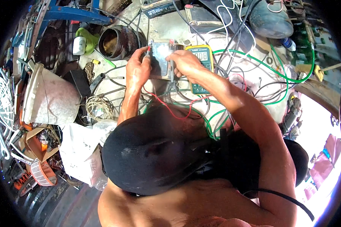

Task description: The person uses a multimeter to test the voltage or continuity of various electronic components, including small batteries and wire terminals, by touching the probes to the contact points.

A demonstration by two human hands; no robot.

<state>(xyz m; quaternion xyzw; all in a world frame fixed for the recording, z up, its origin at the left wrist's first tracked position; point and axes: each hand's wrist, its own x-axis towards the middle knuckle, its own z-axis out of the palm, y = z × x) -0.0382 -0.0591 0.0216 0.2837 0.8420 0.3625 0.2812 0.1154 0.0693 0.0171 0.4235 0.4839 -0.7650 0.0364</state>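
Note:
A dark battery [160,70] with a shiny top lies on the floor in front of me, a metal terminal at each far corner. My left hand [137,70] is at its left side, fingers closed around a red test probe [148,49] close to the left terminal. Over the battery's right side reaches my right hand [187,65], closed on a dark test probe [172,72]; its tip's contact with the terminal cannot be made out. Right beside that hand stands a yellow multimeter [203,49], its lit display partly showing and its dial hidden by my forearm. A red lead [170,112] loops below.
Black cables and a green hose [254,62] tangle across the floor to the right. A dark round pot [119,42] sits far left, near a white bucket [51,94] and a coil of cord [99,107]. Another battery [161,8] stands at the back.

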